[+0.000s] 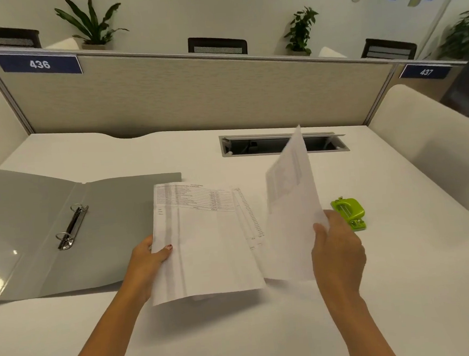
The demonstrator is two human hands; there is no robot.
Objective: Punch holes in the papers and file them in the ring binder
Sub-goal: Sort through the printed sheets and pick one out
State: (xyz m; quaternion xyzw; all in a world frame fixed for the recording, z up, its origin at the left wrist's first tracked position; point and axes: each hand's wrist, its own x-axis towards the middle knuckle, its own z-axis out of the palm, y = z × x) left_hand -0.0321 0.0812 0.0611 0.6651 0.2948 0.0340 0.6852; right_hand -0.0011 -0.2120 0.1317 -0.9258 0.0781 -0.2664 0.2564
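1. An open grey plastic ring binder (63, 233) lies flat on the white tabletop (240, 332) at the left, both covers spread. Its two metal rings (71, 227) on the spine look closed and hold no paper.
2. The left hand (147, 260) sits just right of the binder's right cover. It is closed on the left edge of a white printed sheet with a table of figures (204, 242), thumb on top of the page and fingers hidden beneath.
3. That sheet is held nearly flat, slightly above the tabletop, and its far left corner overlaps the binder's right cover. More white paper (252, 224) with a printed column shows from under its right side.
4. A second white sheet (291, 201) stands nearly upright to the right of the first, tilted and blurred, its top corner reaching in front of the dark cable slot (267, 144) at the far side of the tabletop.
5. The right hand (337, 251) pinches this upright sheet at its right edge, thumb against the near face.
6. A small lime-green plastic hole punch (349, 213) rests on the tabletop just beyond and right of the right hand, untouched.
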